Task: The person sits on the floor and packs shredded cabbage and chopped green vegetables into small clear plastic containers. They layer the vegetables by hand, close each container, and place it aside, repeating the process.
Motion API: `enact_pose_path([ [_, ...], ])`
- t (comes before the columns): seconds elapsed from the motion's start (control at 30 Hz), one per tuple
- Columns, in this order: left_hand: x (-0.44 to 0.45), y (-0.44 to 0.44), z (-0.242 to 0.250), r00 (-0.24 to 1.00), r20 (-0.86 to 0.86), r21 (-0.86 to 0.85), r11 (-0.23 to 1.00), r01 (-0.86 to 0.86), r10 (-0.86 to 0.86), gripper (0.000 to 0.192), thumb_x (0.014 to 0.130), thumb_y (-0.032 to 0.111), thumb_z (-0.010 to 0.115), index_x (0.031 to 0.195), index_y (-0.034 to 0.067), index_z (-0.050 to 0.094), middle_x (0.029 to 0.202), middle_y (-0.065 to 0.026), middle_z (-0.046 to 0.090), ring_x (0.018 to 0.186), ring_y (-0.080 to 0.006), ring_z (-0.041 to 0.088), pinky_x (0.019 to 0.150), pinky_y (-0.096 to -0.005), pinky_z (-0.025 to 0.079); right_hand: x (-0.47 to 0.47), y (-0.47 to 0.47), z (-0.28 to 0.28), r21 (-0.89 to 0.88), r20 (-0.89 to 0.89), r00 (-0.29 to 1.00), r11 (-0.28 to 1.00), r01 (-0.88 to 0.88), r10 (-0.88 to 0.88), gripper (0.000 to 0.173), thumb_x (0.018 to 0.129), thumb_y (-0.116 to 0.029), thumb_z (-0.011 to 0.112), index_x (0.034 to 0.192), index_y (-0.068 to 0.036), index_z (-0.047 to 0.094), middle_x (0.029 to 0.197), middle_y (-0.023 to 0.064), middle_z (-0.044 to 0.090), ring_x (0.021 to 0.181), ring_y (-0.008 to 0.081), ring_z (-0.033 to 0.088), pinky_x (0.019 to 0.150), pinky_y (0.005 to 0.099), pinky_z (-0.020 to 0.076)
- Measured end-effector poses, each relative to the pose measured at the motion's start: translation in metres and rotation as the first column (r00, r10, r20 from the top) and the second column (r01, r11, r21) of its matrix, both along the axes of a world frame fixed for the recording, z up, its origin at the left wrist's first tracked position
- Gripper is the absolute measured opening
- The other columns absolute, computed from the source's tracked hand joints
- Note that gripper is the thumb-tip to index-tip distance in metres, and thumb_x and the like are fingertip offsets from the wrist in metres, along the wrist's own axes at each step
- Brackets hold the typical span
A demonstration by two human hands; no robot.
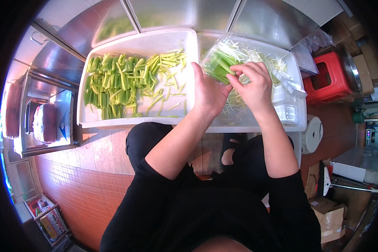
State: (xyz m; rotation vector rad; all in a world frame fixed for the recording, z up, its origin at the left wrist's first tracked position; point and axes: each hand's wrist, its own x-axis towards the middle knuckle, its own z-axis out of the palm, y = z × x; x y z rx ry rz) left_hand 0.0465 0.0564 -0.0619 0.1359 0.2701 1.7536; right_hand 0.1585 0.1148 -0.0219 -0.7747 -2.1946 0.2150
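Note:
A clear plastic container (216,64) holds cut green vegetable stalks (221,66) with pale shreds at its far side. Supporting it from below and from the left is my left hand (208,89). The fingertips of my right hand (253,80) pinch at the green stalks along the container's near edge. To the left, a white plastic tub (82,110) holds many cut green stalks (113,82), stacked in rows, with loose pieces on its right side. A second white tub (255,128) lies under my hands, with pale shreds (277,63) and more clear plastic containers (285,108) in it.
A red plastic stool (330,77) stands right of the tubs, with a white round object (312,134) nearer me. Cardboard boxes (329,219) and a long-handled sweeping tool (326,182) are at the lower right. A metal-framed rack (47,148) is at the left, and metal panels (182,15) rise behind the tubs.

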Motion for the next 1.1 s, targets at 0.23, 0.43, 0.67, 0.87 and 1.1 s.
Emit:
enact_pose_path([
  [0.23,-0.001,0.001,0.001,0.998,-0.055,-0.064,0.997,-0.038,0.035,0.068,0.092,0.069,0.024,0.136,0.018,0.034,0.130,-0.0078,0.049,0.117,-0.0241,0.050,0.093,-0.0446,0.045,0.001,0.002,0.004,0.128,-0.053,0.993,0.987,-0.098,0.106,0.018,0.065,-0.001,0.075,0.080,-0.008,0.069,0.076,0.0033,0.066,0.077,0.0212,0.060,0.067,0.0317,0.0495],
  [0.43,0.001,0.007,-0.018,0.981,-0.185,-0.093,0.993,-0.070,0.052,0.042,0.097,0.051,0.042,0.126,0.021,0.036,0.122,-0.0054,0.050,0.110,-0.0224,0.053,0.084,-0.0447,0.048,0.001,0.005,0.002,0.238,0.017,0.979,0.950,-0.200,0.202,0.018,0.063,0.001,0.075,0.078,-0.008,0.068,0.077,0.0030,0.064,0.076,0.0217,0.059,0.066,0.0314,0.0493],
  [0.67,0.004,0.003,-0.007,0.953,-0.297,-0.221,0.968,-0.123,0.053,0.032,0.096,0.020,0.055,0.123,0.021,0.037,0.112,-0.0063,0.054,0.095,-0.0199,0.059,0.069,-0.0385,0.056,0.011,0.011,0.011,0.093,0.037,0.991,0.986,-0.135,0.132,0.021,0.067,-0.017,0.077,0.085,-0.011,0.069,0.091,0.0033,0.065,0.092,0.0218,0.057,0.083,0.0353,0.0460],
  [0.87,0.005,0.001,-0.008,0.898,-0.423,-0.182,0.982,0.049,-0.123,0.031,0.098,0.033,0.047,0.126,0.021,0.038,0.126,-0.0085,0.050,0.109,-0.0273,0.057,0.084,-0.0513,0.055,0.034,0.077,-0.003,-0.866,-0.349,0.937,0.390,-0.314,-0.021,0.092,0.089,-0.073,0.025,0.143,0.001,0.032,0.144,0.0160,0.040,0.127,0.0258,0.045,0.100,0.0383,0.0404],
  [1.1,-0.009,0.000,0.003,0.941,-0.138,0.036,0.948,0.316,-0.308,0.078,0.081,0.079,0.024,0.139,0.027,0.029,0.146,-0.0107,0.032,0.124,-0.0377,0.047,0.089,-0.0585,0.049,0.040,0.071,0.005,-0.737,-0.676,0.737,0.009,-0.676,0.016,0.099,0.084,-0.077,0.020,0.144,0.002,0.026,0.145,0.0157,0.038,0.132,0.0246,0.040,0.106,0.0381,0.0382],
])
